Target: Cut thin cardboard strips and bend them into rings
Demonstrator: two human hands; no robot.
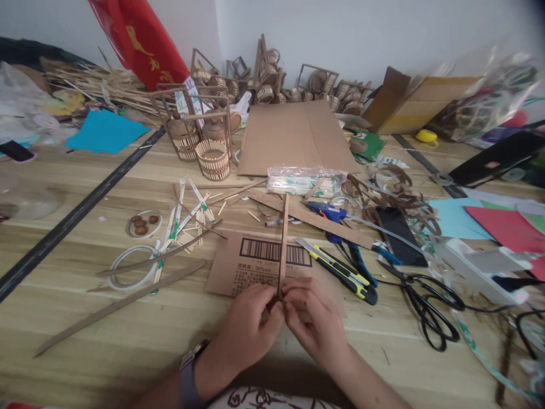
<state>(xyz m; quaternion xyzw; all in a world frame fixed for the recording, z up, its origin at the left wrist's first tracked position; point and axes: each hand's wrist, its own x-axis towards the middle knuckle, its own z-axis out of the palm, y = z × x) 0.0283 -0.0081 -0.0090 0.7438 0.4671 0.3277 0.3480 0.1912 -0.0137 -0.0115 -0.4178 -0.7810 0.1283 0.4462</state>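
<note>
My left hand [254, 317] and my right hand [317, 321] meet at the front of the table, fingers closed in a pinch. Between them they grip the near end of a narrow brown cardboard strip [284, 241], which points straight away from me. The fingers hide the very end of the strip. Beneath it lies a flat cardboard piece [227, 261] printed with a barcode and text. Right of the strip rests a yellow-and-black utility knife [344, 272]. Beyond it is a blue hot glue gun [327, 211], and black-handled scissors [426, 301] lie further right.
Small slatted baskets [213, 159] with tall frames stand at the back left. A large cardboard sheet [293, 136] leans behind a plastic-wrapped stick pack [304, 182]. Tape rolls [114, 278], loose sticks and brown strips [114, 309] lie left; a phone [400, 236] lies right.
</note>
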